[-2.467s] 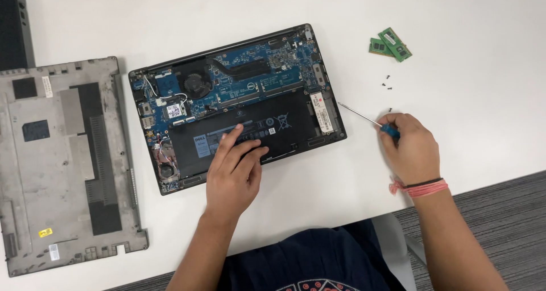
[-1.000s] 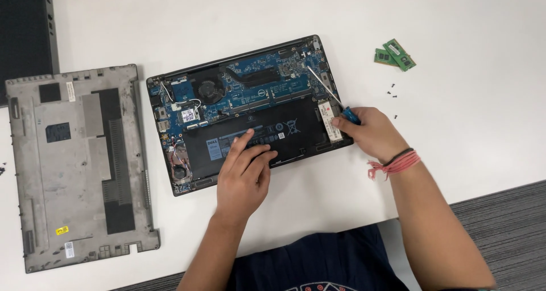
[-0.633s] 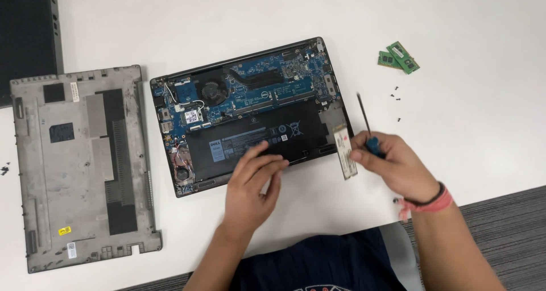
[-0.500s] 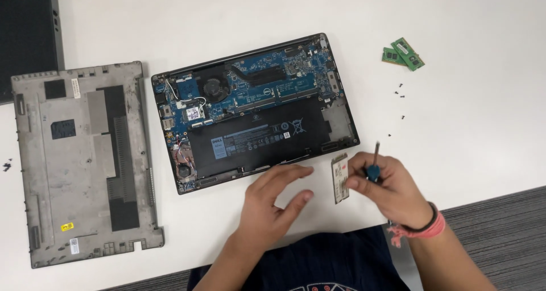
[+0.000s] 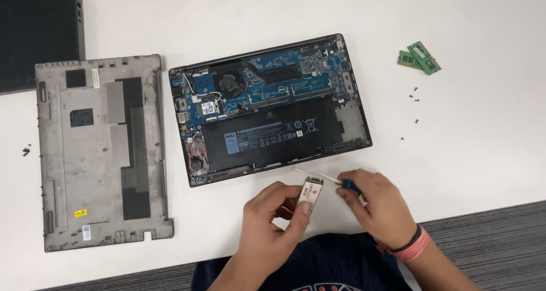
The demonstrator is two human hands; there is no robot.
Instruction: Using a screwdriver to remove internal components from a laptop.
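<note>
Below me, the white table (image 5: 483,171) carries, in order of size, the grey bottom cover (image 5: 102,154) at left, then the opened laptop (image 5: 270,106) at centre with its black battery (image 5: 273,134) and blue circuit board exposed. Two green memory modules (image 5: 419,58) lie at upper right, loose screws (image 5: 414,98) scattered just below them. Near the table's front edge, my left hand (image 5: 273,225) pinches a small drive card (image 5: 310,191) between thumb and fingers, lifted clear of the laptop. My right hand (image 5: 378,208), just beside it, is closed round a blue-handled screwdriver (image 5: 327,178).
</note>
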